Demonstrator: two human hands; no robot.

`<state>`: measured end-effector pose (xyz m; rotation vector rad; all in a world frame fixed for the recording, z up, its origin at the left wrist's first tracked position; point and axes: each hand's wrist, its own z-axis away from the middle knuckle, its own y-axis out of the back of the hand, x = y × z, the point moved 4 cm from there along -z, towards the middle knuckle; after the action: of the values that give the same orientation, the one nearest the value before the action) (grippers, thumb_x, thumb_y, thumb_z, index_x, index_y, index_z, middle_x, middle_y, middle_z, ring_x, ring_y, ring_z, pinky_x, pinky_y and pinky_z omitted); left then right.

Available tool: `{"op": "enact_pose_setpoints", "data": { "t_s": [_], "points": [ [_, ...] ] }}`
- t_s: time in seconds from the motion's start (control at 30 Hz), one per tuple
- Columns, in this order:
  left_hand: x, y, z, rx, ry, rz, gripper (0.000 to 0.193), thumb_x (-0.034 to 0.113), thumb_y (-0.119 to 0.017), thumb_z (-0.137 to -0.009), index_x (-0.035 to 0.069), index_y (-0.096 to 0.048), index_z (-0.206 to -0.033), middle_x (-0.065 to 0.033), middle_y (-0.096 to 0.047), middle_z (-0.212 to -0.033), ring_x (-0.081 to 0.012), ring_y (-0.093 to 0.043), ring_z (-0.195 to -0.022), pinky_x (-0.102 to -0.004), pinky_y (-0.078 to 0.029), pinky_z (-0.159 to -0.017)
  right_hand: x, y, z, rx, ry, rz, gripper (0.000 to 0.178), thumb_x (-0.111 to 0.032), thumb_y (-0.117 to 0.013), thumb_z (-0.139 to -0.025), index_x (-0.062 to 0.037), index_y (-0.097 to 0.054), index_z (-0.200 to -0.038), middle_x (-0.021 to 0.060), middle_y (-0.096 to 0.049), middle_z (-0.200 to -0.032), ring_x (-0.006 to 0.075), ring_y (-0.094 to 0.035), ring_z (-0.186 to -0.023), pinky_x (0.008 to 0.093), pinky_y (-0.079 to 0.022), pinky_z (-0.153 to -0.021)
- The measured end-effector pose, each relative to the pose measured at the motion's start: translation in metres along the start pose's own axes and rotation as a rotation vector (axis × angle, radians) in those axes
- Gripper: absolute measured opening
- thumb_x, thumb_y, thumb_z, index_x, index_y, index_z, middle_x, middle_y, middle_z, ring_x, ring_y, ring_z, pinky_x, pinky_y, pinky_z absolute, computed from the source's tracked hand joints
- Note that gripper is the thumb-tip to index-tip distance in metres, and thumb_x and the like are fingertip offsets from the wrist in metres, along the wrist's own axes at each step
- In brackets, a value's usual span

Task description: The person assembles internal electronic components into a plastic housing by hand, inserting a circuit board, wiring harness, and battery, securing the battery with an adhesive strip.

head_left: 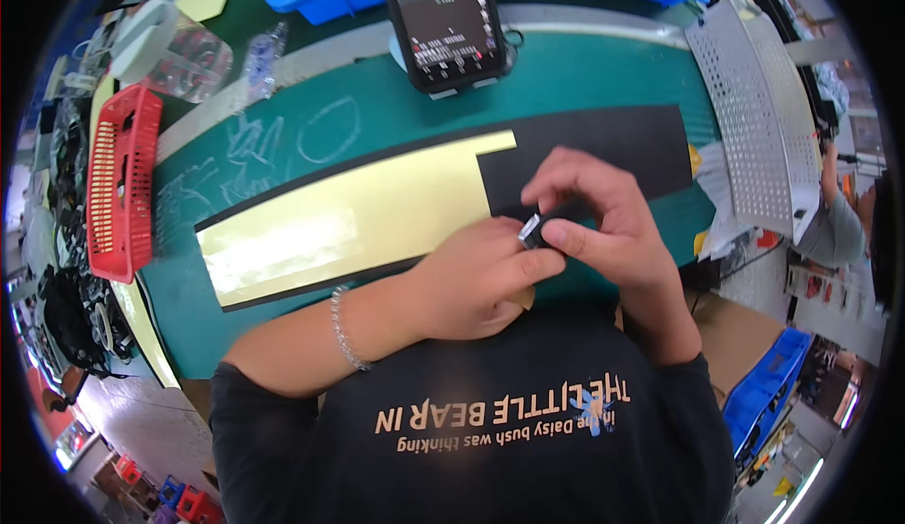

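My left hand [476, 279] is closed, its thumb and forefinger pinching a small black piece with a shiny silver-grey face [531, 233]. From the other side my right hand [608, 218] meets it, thumb pressed to the piece and forefinger curled close above; the exact contact of that finger is hard to make out. Both hands are above the near edge of a long black strip [603, 138], which carries a glossy pale-yellow sheet [358, 222] on its left part. A bit of tan material [520, 299] shows under my left hand; what it is I cannot tell.
A phone with a lit screen [448, 39] stands at the far side of the green table [396, 81]. Behind it are blue bins [320, 4]. A red basket [102, 185] lies left, a perforated metal tray [754, 119] right. Clear plastic bags [264, 57] lie far left.
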<state>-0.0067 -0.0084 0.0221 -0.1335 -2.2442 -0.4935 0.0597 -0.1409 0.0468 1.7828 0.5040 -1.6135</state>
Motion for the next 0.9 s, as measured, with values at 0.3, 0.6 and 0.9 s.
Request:
{"op": "enact_pose_setpoints", "data": {
  "t_s": [0.3,0.6,0.9],
  "points": [
    [0.000,-0.001,0.008,-0.020,-0.041,0.022,0.043,-0.014,-0.056,-0.063,0.002,-0.054,-0.103,-0.0093,-0.054,-0.080,-0.0281,-0.056,-0.067,-0.0362,-0.046,-0.059,-0.006,-0.007,0.000,-0.122,0.043,-0.124,0.009,-0.008,-0.062,-0.083,0.0002,-0.059,-0.085,0.0051,-0.055,-0.084,0.0108,-0.050,-0.076,0.0243,-0.040,-0.067],
    [-0.005,-0.003,0.006,-0.088,0.004,0.129,0.041,-0.015,-0.055,-0.066,0.004,-0.054,-0.103,-0.0114,-0.060,-0.083,-0.0288,-0.059,-0.069,-0.0354,-0.048,-0.060,-0.019,-0.004,0.005,-0.059,0.112,0.045,0.008,-0.006,-0.063,-0.080,0.0007,-0.059,-0.083,0.0056,-0.055,-0.079,0.0115,-0.051,-0.072,0.0252,-0.041,-0.066],
    [0.007,-0.006,0.001,-0.121,-0.106,0.074,0.037,-0.015,-0.052,-0.070,0.004,-0.049,-0.101,-0.0214,-0.062,-0.095,-0.0347,-0.065,-0.084,-0.0383,-0.054,-0.070,0.016,-0.012,0.010,-0.246,-0.043,-0.651,0.029,-0.027,-0.062,-0.088,0.0015,-0.063,-0.086,0.0065,-0.050,-0.081,0.0071,-0.042,-0.058,0.0195,-0.032,-0.046]
  ]
}}
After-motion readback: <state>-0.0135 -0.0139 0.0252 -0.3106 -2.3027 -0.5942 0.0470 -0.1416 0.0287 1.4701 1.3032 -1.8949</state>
